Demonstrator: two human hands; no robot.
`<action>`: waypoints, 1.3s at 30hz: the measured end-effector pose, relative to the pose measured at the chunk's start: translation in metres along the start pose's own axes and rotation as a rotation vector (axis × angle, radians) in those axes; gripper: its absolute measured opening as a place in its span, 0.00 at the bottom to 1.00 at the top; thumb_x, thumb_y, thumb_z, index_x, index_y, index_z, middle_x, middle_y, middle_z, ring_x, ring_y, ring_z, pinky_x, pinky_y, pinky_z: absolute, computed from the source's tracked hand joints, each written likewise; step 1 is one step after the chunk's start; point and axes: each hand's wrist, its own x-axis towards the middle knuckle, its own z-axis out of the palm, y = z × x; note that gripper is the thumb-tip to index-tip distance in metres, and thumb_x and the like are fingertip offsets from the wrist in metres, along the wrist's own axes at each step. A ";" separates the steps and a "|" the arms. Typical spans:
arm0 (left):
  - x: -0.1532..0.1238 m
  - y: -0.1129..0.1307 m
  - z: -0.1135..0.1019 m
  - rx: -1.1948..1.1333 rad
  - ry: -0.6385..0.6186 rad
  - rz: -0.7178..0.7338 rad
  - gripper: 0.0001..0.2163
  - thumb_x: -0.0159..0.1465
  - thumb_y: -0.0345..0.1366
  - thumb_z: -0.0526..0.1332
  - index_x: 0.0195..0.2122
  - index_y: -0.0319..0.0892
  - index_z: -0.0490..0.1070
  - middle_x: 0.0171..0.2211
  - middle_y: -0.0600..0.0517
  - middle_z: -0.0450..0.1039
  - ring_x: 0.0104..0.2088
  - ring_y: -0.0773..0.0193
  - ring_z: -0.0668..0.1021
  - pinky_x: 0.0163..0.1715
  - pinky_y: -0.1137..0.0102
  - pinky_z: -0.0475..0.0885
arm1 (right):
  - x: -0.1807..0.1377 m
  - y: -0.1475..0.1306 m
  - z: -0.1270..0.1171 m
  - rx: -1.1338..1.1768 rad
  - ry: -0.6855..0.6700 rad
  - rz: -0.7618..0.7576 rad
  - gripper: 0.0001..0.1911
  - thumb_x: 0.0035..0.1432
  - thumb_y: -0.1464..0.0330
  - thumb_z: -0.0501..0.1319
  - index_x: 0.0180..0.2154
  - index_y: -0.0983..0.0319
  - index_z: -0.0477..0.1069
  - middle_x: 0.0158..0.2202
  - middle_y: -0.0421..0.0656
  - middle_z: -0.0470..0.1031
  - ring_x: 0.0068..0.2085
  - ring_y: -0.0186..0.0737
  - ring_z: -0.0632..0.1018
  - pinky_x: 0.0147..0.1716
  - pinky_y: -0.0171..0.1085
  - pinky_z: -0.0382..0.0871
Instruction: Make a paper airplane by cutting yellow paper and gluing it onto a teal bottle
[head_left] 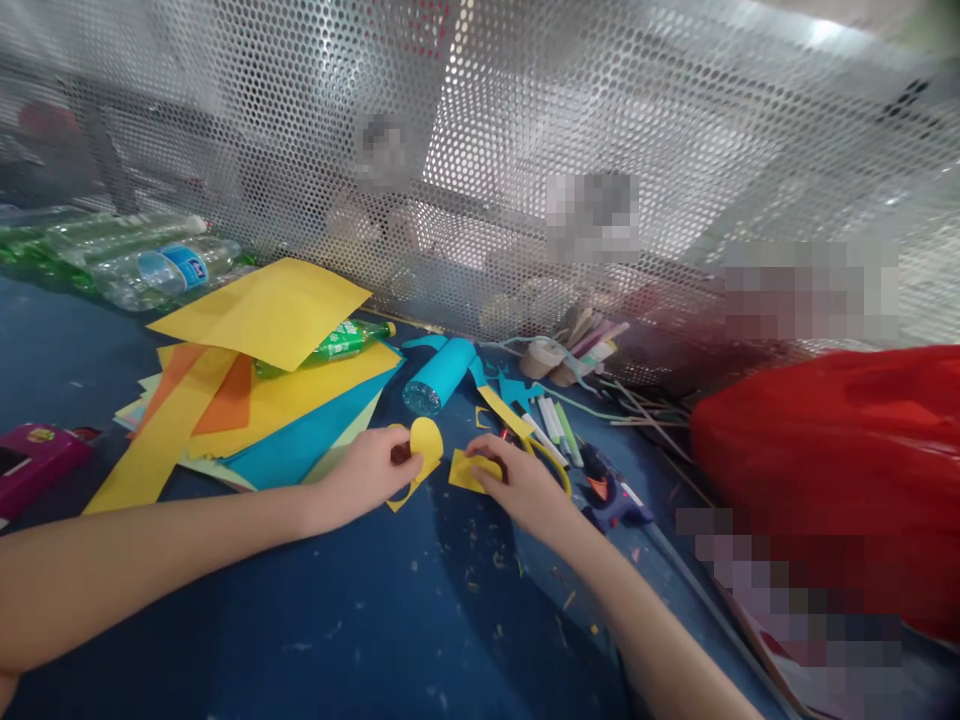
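My left hand [365, 474] pinches a round yellow paper cut-out [426, 441] and holds it just above the blue table [390, 620]. A few centimetres to the right, the fingers of my right hand [521, 482] are curled onto a yellow paper scrap [469, 470] that lies on the table. Yellow-handled scissors [553, 462] lie right behind my right hand. A turquoise paper roll [439, 377] rests beyond both hands.
Yellow, orange and turquoise sheets [262, 390] are stacked at the left with a green bottle [341, 341] on them. A blue glue gun [611, 495], markers [556, 420], tape rolls [543, 357], a red bag [840, 470] and a perforated metal screen [600, 120] bound the right and back.
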 end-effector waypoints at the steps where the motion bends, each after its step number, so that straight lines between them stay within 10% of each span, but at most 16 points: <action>1: 0.000 0.001 -0.001 0.009 -0.005 -0.011 0.09 0.60 0.38 0.54 0.29 0.41 0.69 0.26 0.52 0.73 0.27 0.65 0.74 0.25 0.72 0.63 | -0.001 -0.001 -0.002 0.058 -0.007 0.017 0.11 0.53 0.72 0.55 0.39 0.59 0.71 0.40 0.42 0.77 0.43 0.42 0.76 0.45 0.43 0.66; 10: 0.002 0.000 -0.001 0.068 0.005 -0.033 0.09 0.60 0.38 0.54 0.24 0.41 0.65 0.22 0.54 0.70 0.23 0.67 0.70 0.22 0.72 0.58 | -0.005 -0.011 0.004 0.543 -0.173 0.316 0.13 0.50 0.60 0.64 0.38 0.57 0.78 0.41 0.42 0.80 0.42 0.44 0.78 0.46 0.43 0.68; 39: 0.003 -0.006 0.002 0.061 0.009 0.031 0.08 0.57 0.36 0.58 0.23 0.40 0.67 0.23 0.53 0.71 0.25 0.66 0.72 0.25 0.71 0.62 | -0.002 -0.017 0.016 0.472 -0.139 0.339 0.11 0.51 0.67 0.63 0.38 0.61 0.79 0.39 0.44 0.81 0.41 0.45 0.80 0.45 0.45 0.71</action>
